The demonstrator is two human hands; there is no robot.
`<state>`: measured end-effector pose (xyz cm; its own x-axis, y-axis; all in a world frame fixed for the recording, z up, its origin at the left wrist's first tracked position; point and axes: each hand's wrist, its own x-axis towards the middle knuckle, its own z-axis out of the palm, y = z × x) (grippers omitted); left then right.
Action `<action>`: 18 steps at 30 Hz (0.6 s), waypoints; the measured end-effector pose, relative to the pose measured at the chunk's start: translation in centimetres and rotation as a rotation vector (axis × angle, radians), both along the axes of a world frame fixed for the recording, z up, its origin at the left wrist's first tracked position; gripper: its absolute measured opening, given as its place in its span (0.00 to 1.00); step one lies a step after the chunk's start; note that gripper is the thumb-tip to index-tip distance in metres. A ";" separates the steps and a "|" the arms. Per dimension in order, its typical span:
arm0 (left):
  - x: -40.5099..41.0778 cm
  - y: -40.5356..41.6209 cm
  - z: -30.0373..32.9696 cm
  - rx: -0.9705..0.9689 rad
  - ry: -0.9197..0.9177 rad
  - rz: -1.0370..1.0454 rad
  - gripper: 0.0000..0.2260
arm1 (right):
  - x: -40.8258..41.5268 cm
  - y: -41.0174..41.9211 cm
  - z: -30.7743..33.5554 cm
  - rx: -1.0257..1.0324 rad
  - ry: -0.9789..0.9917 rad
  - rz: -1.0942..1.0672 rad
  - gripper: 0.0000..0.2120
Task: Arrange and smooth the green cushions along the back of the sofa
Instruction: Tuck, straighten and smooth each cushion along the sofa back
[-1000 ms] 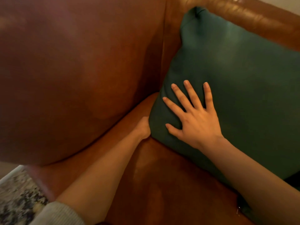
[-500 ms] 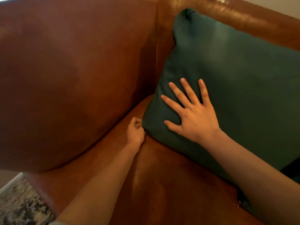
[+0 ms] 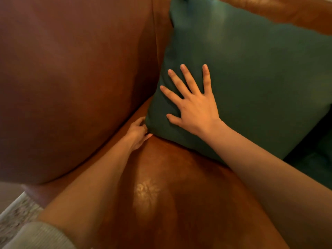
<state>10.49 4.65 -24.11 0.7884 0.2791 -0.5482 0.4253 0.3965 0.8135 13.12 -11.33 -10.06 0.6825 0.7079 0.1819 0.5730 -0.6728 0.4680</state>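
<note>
A large green cushion leans in the corner of a brown leather sofa, against the sofa back. My right hand lies flat on the cushion's lower left part, fingers spread. My left hand is at the cushion's bottom left corner, fingers curled on that corner where it meets the seat. A second green cushion shows at the right edge, mostly hidden behind the first cushion and my right arm.
The sofa's padded armrest fills the left side, close to the cushion's left edge. The sofa back's top rim runs along the upper right. A patterned rug shows at the bottom left.
My left hand has shifted from a fist beside the cushion's corner to fingers curled on it. The right hand stays flat on the cushion. The view has moved closer.
</note>
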 end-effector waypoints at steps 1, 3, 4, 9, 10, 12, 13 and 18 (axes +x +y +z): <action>0.3 -0.2 0.0 0.066 0.008 0.004 0.13 | 0.0 0.1 -0.1 -0.009 -0.003 -0.007 0.36; 1.0 -0.6 -0.1 0.204 0.021 0.049 0.14 | 0.2 0.1 -0.2 -0.022 -0.015 -0.018 0.37; 1.2 -0.7 -0.4 0.244 0.032 0.091 0.15 | 0.3 0.0 -0.2 -0.024 -0.017 -0.021 0.37; 1.8 -0.7 -1.8 0.333 0.165 0.280 0.13 | 1.4 -0.9 0.1 -0.038 -0.003 -0.014 0.37; 1.7 -0.7 -1.7 0.314 0.175 0.309 0.12 | 1.5 -1.0 0.2 -0.039 -0.001 -0.006 0.37; 1.2 -0.5 -1.2 0.201 0.134 0.364 0.12 | 1.4 -1.2 0.4 -0.032 -0.005 0.003 0.37; 0.7 -0.2 -0.9 0.135 0.085 0.352 0.12 | 1.3 -1.1 0.5 -0.031 -0.008 0.008 0.37; -1.5 0.8 -0.2 0.141 -0.147 -0.076 0.24 | 0.0 -0.7 0.0 0.011 -0.022 -0.019 0.37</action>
